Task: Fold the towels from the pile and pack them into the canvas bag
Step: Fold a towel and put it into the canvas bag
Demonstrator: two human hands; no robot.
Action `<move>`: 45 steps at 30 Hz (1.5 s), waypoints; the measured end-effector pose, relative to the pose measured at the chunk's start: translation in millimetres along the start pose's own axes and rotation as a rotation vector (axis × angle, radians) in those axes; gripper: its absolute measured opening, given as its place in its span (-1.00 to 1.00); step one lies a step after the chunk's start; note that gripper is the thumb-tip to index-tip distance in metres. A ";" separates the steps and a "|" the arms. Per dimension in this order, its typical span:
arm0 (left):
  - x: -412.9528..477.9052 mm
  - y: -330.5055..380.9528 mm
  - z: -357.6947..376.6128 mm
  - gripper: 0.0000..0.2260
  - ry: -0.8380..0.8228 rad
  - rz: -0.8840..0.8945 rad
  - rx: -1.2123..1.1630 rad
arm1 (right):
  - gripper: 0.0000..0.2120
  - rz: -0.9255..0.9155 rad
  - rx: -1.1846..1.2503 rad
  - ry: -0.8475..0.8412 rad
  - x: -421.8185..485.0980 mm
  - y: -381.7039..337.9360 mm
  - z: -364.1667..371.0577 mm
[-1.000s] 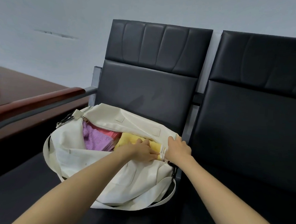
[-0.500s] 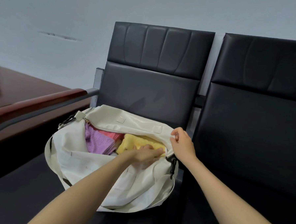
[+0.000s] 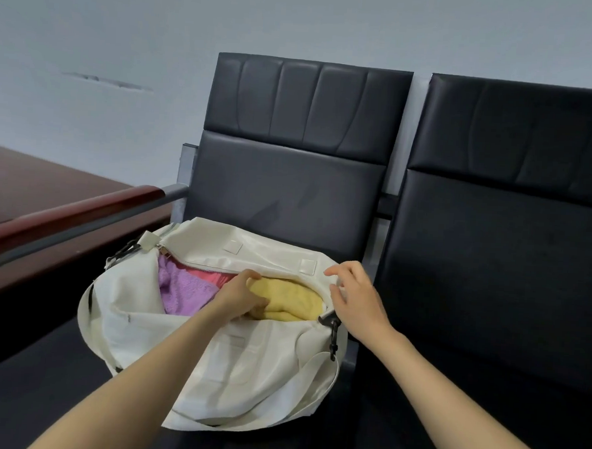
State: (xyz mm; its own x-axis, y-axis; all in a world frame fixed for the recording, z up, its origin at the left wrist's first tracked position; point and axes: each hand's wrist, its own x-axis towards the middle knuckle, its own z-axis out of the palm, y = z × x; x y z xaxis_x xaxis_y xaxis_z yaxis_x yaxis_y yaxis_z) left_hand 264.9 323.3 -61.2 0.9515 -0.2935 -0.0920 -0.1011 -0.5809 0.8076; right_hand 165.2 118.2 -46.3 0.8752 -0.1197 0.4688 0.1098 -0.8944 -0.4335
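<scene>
Both bare forearms reach in from the near edge, and between them sits the cream canvas bag (image 3: 232, 361), slumped on the seat of a black padded chair (image 3: 289, 189), its mouth gaping upward. Its wide cream strap (image 3: 313, 393) loops round the near right corner, a black clip (image 3: 333, 332) hanging at the right end.

Left hand (image 3: 241, 295) is down inside the opening, fingers curled round the left end of the soft yellow towel (image 3: 290, 301), which lies in the right half of the bag. Right hand (image 3: 356, 296) sits just beside that same towel, at the right end of the rim, fingers loosely bent and spread, gripping nothing; whether the fingertips touch the canvas I can't tell.

Left of the gripping hand, a fluffy purple towel (image 3: 181, 288) fills the other half, and a pink towel (image 3: 213, 275) peeks out behind it, under the far zip edge.

Further back, a second black padded chair (image 3: 492, 251) stands to the right, a red-brown wooden armrest (image 3: 83, 206) and dark wooden table (image 3: 33, 176) to the left, and the pale grey wall (image 3: 126, 26) behind it all.
</scene>
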 end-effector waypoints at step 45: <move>-308.5 262.1 360.3 -0.81 -0.847 0.353 -0.192 | -0.85 0.921 -0.050 0.305 -399.5 167.0 -326.4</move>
State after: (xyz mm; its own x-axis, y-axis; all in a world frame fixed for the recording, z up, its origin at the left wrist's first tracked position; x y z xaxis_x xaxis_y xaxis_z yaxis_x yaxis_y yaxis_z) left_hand -159.8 -11.9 -31.0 0.3383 -0.9280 -0.1561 -0.2220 -0.2399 0.9451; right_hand -319.9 -124.0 -54.7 0.4479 -0.8824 0.1444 -0.5837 -0.4109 -0.7003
